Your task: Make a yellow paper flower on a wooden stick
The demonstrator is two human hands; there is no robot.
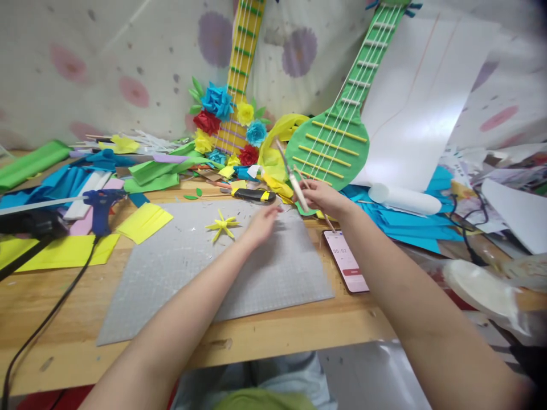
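Your white rod [298, 191] is near the far right corner of the mat [171, 273], before the green guitar [359, 165], gripped in your right hand [322, 197]; your left hand [262, 225], apart, hovers unclenched beside the cutter [252, 195]. On the mat lies a yellow star [223, 225]. Beneath, a wooden table [265, 336], cluttered with coloured paper [414, 228]; behind, a flowered curtain [162, 40]

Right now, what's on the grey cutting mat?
A yellow star and small scraps; a utility knife at its far edge. The left hand and forearm hide what's beneath.

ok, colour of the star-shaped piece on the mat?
The star-shaped piece is yellow; see the head view.
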